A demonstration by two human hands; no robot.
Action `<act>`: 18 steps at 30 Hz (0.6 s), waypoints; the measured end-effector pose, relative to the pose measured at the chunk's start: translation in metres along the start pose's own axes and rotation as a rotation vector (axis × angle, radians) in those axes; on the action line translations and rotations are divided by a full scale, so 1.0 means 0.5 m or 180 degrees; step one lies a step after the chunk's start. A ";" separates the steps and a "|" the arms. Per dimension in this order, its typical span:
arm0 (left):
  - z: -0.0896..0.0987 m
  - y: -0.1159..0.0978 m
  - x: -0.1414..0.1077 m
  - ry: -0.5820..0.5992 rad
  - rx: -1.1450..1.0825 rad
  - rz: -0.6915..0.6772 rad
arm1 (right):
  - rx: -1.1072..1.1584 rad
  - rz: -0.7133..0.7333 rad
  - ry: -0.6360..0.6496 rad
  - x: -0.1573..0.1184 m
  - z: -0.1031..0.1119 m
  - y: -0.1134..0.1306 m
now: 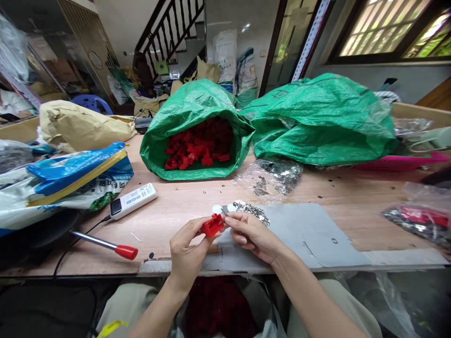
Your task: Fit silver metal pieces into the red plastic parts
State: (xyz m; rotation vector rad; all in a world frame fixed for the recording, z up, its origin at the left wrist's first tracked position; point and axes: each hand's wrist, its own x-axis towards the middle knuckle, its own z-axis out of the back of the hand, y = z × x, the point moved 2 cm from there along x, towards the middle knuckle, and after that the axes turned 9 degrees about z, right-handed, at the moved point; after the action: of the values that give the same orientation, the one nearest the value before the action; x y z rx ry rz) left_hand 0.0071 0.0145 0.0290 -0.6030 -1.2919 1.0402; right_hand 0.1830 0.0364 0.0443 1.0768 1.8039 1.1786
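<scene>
1. Red plastic part (213,225): small, blocky, bright red, held just above the near edge of the surface (176,206), between both hands.
2. Left hand (186,253): thumb & fingers clenched on the red plastic part from the left/under side.
3. Right hand (252,234): fingertips pinched at the part's right edge, touching it; whether sth small sits betw. the fingers can't be told.
4. Just behind the hands: pile of small silvery metal bits (252,210) on a grey mat (317,234), w/ two pale discs (221,208) beside it.
5. Green sack (197,126), lying on its side, mouth open toward the person, full of more red pieces (200,145).
6. Second green sack (320,117) to the right, closed/folded over; contents hidden.
7. Clear plastic bag (278,173) in front of it w/ metal bits inside.
8. Far right: another clear bag (419,218), dark bits & sth red in it.
9. Left side: blue-white bag (70,178), white remote (132,201), red-handled tool (105,245).
</scene>
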 end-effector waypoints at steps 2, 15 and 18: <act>0.001 -0.001 0.000 0.0003 0.0044 -0.0053 | -0.0295 0.0099 -0.0068 0.004 0.003 -0.003; -0.006 -0.001 -0.007 0.0027 0.0200 -0.0312 | -0.0325 0.0243 -0.0127 0.009 -0.016 -0.017; -0.008 -0.011 -0.012 0.0026 0.0114 -0.0422 | -0.0391 0.0065 0.0060 0.003 -0.013 -0.007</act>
State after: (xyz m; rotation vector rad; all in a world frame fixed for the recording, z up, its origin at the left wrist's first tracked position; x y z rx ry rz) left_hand 0.0128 0.0075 0.0297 -0.4871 -1.2858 0.9487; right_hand 0.1758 0.0348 0.0427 1.0188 1.7145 1.2980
